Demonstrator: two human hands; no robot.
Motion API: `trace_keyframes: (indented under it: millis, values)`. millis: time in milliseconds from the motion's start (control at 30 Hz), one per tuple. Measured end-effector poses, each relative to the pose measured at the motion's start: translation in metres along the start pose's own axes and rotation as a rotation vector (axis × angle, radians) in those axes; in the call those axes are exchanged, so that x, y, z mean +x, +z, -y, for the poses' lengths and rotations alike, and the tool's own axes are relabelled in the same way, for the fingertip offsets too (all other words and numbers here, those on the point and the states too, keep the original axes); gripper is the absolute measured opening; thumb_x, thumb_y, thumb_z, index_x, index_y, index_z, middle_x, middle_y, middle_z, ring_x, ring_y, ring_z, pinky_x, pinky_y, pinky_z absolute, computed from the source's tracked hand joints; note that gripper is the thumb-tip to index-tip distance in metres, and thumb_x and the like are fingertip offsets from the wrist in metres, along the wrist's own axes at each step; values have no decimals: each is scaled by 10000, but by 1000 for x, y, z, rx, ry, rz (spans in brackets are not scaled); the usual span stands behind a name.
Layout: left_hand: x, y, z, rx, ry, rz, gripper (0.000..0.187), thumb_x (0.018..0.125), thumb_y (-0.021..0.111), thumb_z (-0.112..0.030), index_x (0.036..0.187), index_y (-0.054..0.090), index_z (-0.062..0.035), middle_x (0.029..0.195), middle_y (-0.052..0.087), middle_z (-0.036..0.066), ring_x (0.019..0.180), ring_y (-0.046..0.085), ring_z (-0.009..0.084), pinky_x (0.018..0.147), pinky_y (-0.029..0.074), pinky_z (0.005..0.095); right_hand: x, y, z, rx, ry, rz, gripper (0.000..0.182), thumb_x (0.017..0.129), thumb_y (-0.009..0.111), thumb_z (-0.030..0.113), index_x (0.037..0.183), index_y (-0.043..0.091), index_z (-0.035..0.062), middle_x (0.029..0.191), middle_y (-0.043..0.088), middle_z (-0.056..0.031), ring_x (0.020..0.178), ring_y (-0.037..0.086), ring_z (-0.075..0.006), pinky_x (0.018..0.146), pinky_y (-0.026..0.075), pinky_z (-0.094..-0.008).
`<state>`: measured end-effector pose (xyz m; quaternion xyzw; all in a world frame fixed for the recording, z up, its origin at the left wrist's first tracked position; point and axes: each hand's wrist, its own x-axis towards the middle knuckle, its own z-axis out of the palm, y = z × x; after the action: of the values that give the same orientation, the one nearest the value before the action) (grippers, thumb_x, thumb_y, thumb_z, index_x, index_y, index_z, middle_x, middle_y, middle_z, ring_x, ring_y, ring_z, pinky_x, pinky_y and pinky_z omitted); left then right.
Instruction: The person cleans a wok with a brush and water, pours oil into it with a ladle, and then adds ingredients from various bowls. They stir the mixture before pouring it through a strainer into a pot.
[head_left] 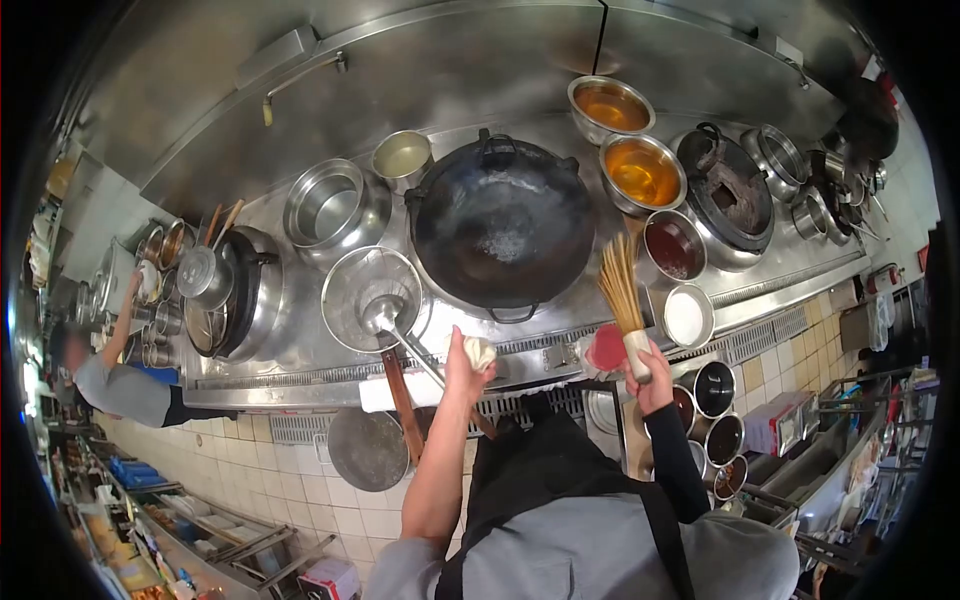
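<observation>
My left hand [465, 372] is closed round a bunched white cloth [479, 353] at the near edge of the steel stove. In my right hand [651, 378] is the pale handle of a bamboo whisk brush [623, 285], its bristles pointing up and away. A large black wok [503, 225] sits on the burner beyond both hands, with a little whitish residue at its bottom. Left of the wok, a metal ladle [385, 314] rests in a round wire strainer [372, 290]. Near the brush is a bowl of white powder or liquid [685, 315].
Bowls of amber liquid [642, 172] and dark red sauce [674, 246] line the wok's right side. A steel pot [330, 208] stands left. Several sauce containers [715, 388] are at my right. Another person [125, 385] stands at the far left, reaching toward pots.
</observation>
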<state>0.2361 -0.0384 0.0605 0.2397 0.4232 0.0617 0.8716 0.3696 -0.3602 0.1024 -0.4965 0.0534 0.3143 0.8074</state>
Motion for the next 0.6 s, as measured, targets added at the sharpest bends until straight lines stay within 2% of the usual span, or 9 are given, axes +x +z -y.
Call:
trace_keyframes:
  millis: [33, 133, 167, 267, 333, 433, 467, 533, 600]
  values:
    - [19, 9, -1, 25, -27, 29, 448, 953, 463, -563, 935, 528, -120, 724, 583, 52, 507, 533, 181, 399, 370, 262, -1, 7, 8, 73, -40, 85, 517, 896, 550, 166, 1381, 428, 37, 813, 596, -84, 461, 475, -123, 388, 335, -240]
    - [79, 34, 15, 104, -141, -1, 365, 925, 549, -464, 876, 535, -103, 650, 539, 69, 488, 535, 202, 372, 351, 273, 22, 52, 41, -192, -114, 84, 570, 915, 531, 172, 1444, 358, 48, 801, 583, -65, 470, 453, -100, 393, 321, -232]
    - [94, 42, 25, 118, -100, -106, 243, 889, 597, -332, 870, 534, -98, 636, 526, 68, 482, 533, 206, 360, 347, 278, 38, 64, 54, -469, -123, 141, 647, 911, 557, 136, 1497, 290, 76, 811, 583, -56, 502, 471, -83, 427, 352, -217]
    - [99, 59, 47, 155, 87, -197, 151, 882, 566, -213, 856, 546, -66, 639, 534, 71, 458, 522, 205, 352, 341, 284, 87, 102, 72, -1343, -582, 378, 675, 823, 678, 286, 1417, 438, 73, 995, 694, -217, 774, 689, -356, 708, 544, -413]
    - [99, 66, 54, 78, 133, -184, 136, 886, 549, -166, 858, 542, -33, 661, 544, 78, 457, 510, 193, 350, 326, 293, 163, 104, 62, -1419, -604, 752, 612, 768, 698, 304, 1322, 548, 92, 903, 682, -241, 795, 674, -388, 705, 547, -441]
    - [92, 72, 54, 70, 171, -191, 144, 873, 581, -169, 868, 547, -29, 703, 567, 83, 503, 544, 184, 374, 377, 286, 318, 119, 58, -2002, -504, 250, 445, 800, 634, 294, 1198, 609, 96, 855, 677, -225, 800, 655, -413, 727, 528, -488]
    - [94, 77, 48, 83, 166, -209, 143, 868, 584, -168, 884, 561, -28, 722, 575, 76, 528, 555, 176, 383, 403, 277, 321, 149, 72, -1737, -690, -7, 503, 827, 610, 318, 1291, 551, 132, 858, 677, -233, 816, 651, -423, 736, 521, -500]
    - [90, 77, 52, 103, 133, -253, 152, 857, 588, -166, 918, 589, -28, 759, 592, 64, 576, 576, 160, 400, 455, 259, 335, 190, 53, -1142, -773, -194, 573, 844, 606, 358, 1376, 477, 189, 865, 673, -245, 814, 641, -444, 752, 504, -521]
    - [87, 80, 51, 104, 113, -261, 183, 872, 568, -180, 943, 597, -15, 774, 602, 73, 584, 601, 172, 412, 483, 261, 347, 216, 7, -1197, -674, -199, 540, 831, 618, 380, 1329, 530, 191, 899, 673, -236, 840, 643, -431, 775, 507, -494]
